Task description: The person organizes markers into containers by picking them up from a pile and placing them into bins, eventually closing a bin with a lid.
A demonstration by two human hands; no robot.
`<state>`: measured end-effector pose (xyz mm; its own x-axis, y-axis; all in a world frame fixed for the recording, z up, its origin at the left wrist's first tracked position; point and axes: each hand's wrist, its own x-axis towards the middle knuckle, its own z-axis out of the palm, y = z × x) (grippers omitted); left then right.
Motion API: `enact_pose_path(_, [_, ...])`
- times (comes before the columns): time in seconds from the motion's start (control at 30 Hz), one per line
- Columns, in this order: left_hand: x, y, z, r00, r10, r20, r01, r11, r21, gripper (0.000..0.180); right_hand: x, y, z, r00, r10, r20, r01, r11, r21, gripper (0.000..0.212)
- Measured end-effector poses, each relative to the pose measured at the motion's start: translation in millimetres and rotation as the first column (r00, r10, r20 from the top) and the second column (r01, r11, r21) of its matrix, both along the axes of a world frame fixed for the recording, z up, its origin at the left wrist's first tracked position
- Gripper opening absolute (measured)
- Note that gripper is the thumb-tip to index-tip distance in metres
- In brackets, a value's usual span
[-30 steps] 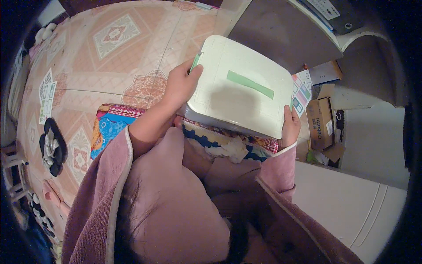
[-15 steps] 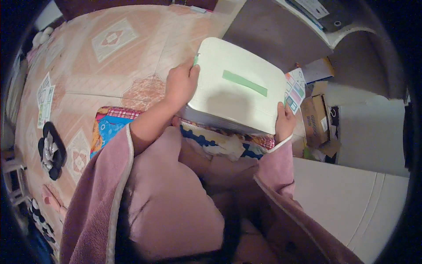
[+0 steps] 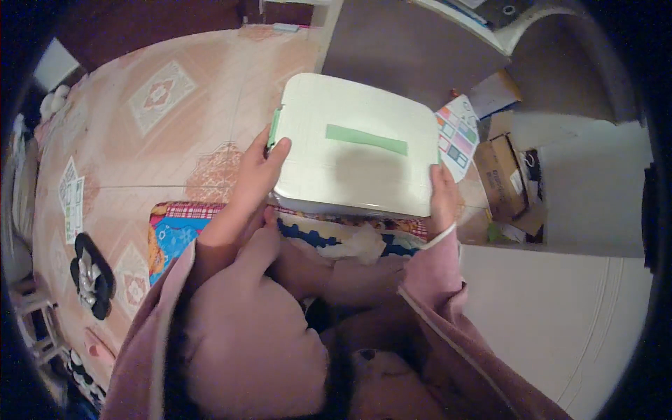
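In front of me is a storage box with a white lid (image 3: 301,171). A green strip (image 3: 367,140) crosses the lid's middle, and a green latch (image 3: 274,128) shows on the left side. My left hand (image 3: 260,164) grips that side by the latch, thumb on the lid's edge. On the opposite side my right hand (image 3: 442,199) is closed around the near right corner, its fingertips partly hidden. The lid faces up and is closed. Most of the box's body is hidden below it. Beneath it, over my lap, lies a patterned mat (image 3: 175,241) with crumpled white plastic (image 3: 357,243).
A printed coloured sheet (image 3: 462,133) lies just right of the box. Farther right are an open cardboard box (image 3: 498,178) and a white panel (image 3: 546,308). Black slippers (image 3: 101,280) and printed papers (image 3: 72,203) lie on the tiled floor at left.
The box has shifted left and slightly toward me in view, and its lid has turned to lie more level. Both hands moved with it, keeping their hold. The whole view has also shifted.
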<state>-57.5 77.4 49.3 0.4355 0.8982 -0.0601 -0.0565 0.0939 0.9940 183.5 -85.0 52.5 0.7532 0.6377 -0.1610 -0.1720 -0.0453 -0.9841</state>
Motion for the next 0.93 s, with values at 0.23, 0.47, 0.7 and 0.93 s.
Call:
enact_pose_path(0.23, [4.6, 15.7, -7.9, 0.989, 0.139, 0.044, -0.124, 0.96, -0.25, 0.034, 13.6, -2.1, -0.4, 0.969, 0.044, -0.242, -0.026, 0.997, 0.078, 0.038])
enact_pose_path(0.47, [1.1, 23.8, -18.6, 0.971, 0.237, 0.026, -0.225, 0.947, -0.23, 0.027, 16.0, -1.4, 8.4, 0.98, 0.054, 0.193, 0.002, 0.961, -0.278, 0.035])
enact_pose_path(0.7, [2.2, 19.6, -9.9, 0.979, 0.148, 0.14, -0.111, 0.963, -0.246, 0.036, 20.8, 0.9, -6.8, 0.993, -0.082, 0.088, 0.075, 0.994, 0.075, 0.036])
enact_pose_path(0.93, [-0.2, 12.9, -5.4, 0.999, 0.047, -0.004, -0.047, 0.979, -0.199, 0.044, 17.7, 6.2, -9.1, 0.914, 0.17, 0.369, -0.141, 0.985, -0.103, 0.044])
